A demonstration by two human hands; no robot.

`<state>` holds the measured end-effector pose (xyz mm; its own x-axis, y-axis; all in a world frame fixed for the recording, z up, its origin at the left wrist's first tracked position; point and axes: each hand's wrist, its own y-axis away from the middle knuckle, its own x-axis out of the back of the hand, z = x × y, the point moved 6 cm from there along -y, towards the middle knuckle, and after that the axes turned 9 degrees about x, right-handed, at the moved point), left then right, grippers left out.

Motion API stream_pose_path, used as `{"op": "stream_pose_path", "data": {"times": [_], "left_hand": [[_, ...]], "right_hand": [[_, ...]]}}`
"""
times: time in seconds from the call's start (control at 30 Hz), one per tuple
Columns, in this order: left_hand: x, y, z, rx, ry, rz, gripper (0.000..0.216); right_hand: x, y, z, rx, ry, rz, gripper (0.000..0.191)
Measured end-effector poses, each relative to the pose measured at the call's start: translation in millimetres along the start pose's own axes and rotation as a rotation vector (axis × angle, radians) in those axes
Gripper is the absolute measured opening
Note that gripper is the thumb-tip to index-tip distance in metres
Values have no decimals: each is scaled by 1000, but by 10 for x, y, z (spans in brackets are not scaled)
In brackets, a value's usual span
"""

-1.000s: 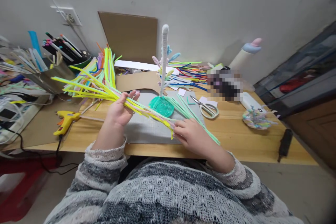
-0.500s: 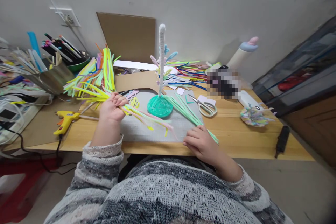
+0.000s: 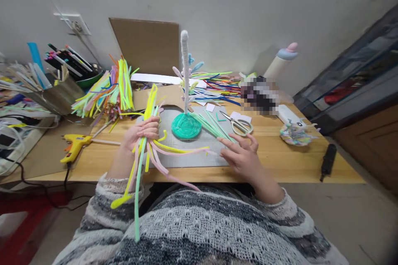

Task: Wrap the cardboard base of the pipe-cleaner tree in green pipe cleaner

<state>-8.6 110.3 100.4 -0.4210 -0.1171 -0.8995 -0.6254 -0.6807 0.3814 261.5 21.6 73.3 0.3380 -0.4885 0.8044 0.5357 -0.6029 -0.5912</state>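
My left hand (image 3: 146, 130) is closed around a bunch of yellow, pink and mint pipe cleaners (image 3: 158, 161), whose loose ends splay out below and to the right. My right hand (image 3: 244, 155) has its fingers spread over the near end of a bundle of mint green pipe cleaners (image 3: 209, 124) lying on the grey mat (image 3: 186, 157). Between the hands stands a white wrapped stem (image 3: 184, 74) on a round green coiled base (image 3: 186, 126). Pale looped petals (image 3: 178, 73) show behind the stem. Scissors (image 3: 239, 125) lie just beyond my right hand.
At left sit a yellow glue gun (image 3: 74, 147), a metal pot of sticks (image 3: 56, 97) and a heap of coloured pipe cleaners (image 3: 105, 91). More pipe cleaners (image 3: 220, 85) lie behind the stem. A fluffy pastel piece (image 3: 297, 134) and a black tool (image 3: 328, 161) are at right.
My left hand has moved right and turned, so its bunch now hangs toward me over the table edge. My right hand's fingers have spread and shifted slightly upward. The view has shifted a little.
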Motion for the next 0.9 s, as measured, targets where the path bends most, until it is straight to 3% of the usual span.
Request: {"op": "stream_pose_path", "data": {"times": [0.2,0.33,0.43,0.67,0.77,0.9], "left_hand": [[-24,71,-37,46,-85,-36,31],[-147,46,-150,-67,24,-194,28],[-192,25,-171,-209,116,-291,26],[-189,210,149,-383,224,-425,27],[-186,307,244,-382,304,-484,28],[-212,348,212,-386,311,-526,24]], "right_hand": [[161,-77,85,-70,133,114,6],[10,-189,-372,164,-111,-48,9],[-92,-257,-663,223,-292,-146,11],[-272,-196,-791,305,-519,-406,25],[-330,-177,-726,161,-573,-421,31],[-423,-216,-562,-278,-784,-306,37]]}}
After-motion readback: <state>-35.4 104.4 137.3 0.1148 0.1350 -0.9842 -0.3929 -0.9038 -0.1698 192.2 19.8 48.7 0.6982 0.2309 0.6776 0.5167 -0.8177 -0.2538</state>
